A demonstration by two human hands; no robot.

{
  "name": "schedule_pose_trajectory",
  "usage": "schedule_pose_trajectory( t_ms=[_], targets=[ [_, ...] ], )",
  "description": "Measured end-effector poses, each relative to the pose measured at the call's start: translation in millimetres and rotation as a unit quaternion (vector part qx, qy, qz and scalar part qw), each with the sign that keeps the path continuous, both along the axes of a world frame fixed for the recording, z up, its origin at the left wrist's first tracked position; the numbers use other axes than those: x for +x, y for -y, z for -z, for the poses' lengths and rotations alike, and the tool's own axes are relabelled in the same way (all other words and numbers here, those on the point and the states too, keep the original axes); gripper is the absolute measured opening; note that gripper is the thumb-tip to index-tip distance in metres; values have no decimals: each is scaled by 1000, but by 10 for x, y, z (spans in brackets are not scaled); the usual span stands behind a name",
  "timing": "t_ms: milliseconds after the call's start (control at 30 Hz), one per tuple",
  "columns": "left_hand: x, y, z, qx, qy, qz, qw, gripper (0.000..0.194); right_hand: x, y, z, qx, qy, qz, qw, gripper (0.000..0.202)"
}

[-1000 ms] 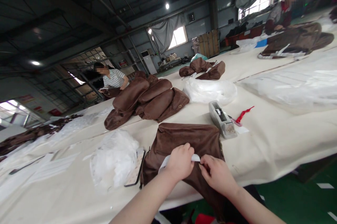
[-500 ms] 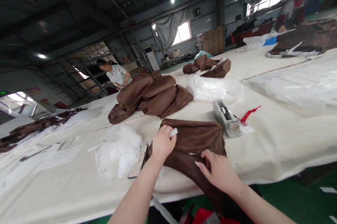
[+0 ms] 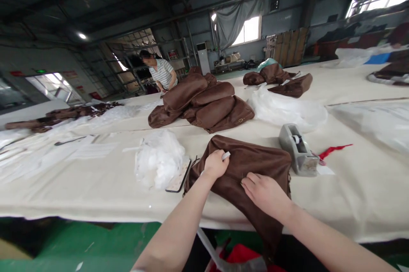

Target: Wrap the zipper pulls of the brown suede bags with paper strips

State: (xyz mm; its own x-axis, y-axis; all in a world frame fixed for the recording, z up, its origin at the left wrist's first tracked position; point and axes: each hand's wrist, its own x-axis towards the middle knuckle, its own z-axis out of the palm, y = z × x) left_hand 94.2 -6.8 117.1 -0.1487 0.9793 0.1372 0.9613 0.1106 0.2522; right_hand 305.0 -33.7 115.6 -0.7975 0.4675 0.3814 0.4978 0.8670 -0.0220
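A dark brown leather bag (image 3: 252, 157) lies on the cream-covered table in front of me, its lower part hanging over the near edge. My left hand (image 3: 215, 165) rests on its upper left side, closed around a small white strip (image 3: 226, 155) whose end sticks out past the thumb. On the middle of the bag lies my right hand (image 3: 263, 191), fingers bent and pinched together; what they hold, if anything, is hidden. To the right of the bag stands a grey tape dispenser (image 3: 298, 152). A phone (image 3: 179, 178) lies left of it.
Crumpled white plastic (image 3: 159, 159) sits left of the phone. Beyond the bag is a pile of brown bags (image 3: 204, 101), with clear plastic (image 3: 287, 108) beside it. A red ribbon (image 3: 334, 150) lies near the dispenser. Another person (image 3: 164, 73) stands across the table.
The view has swung right to left, so things sit differently in it. My right hand's fingers have closed over the spot where a zip pull showed. My left hand keeps the white strip.
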Motion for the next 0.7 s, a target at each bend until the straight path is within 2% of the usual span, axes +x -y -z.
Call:
schedule_pose_trajectory(
  t_ms=[133,300,433,567,700],
  targets=[
    [1,-1,5,3,12,1,1000,18,-59,-49,-27,13,51,7,999,12],
    [-3,9,8,12,22,10,1000,16,10,-173,-41,14,85,-38,996,14],
    [-8,15,30,17,37,11,999,15,131,-256,-49,-27,84,-67,994,15],
    [50,16,57,25,64,15,998,13,206,-277,-85,-72,101,-66,990,16],
    [-22,55,-8,28,93,7,995,23,308,-222,-41,-89,82,-56,991,19]
  ],
)
